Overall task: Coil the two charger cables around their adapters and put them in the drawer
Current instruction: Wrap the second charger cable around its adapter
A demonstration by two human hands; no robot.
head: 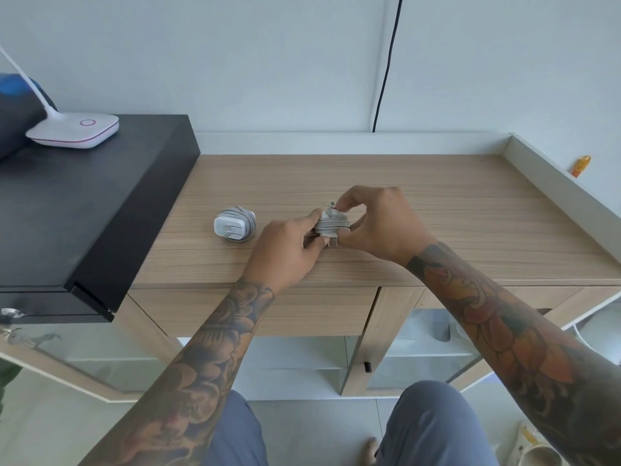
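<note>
Head view: finished white adapter wrapped in grey cable lies on light wood counter — set aside, likely done. Left hand grips second grey-cabled white adapter, steadying it; right hand fingers pinch cable end — probably tucking. Wooden drawer below closed.

White adapter, grey cable coil; bench light woodgrain; black cabinet; white lamp base, pink ring.

Two coiled chargers, one lamp, two hands.
</note>
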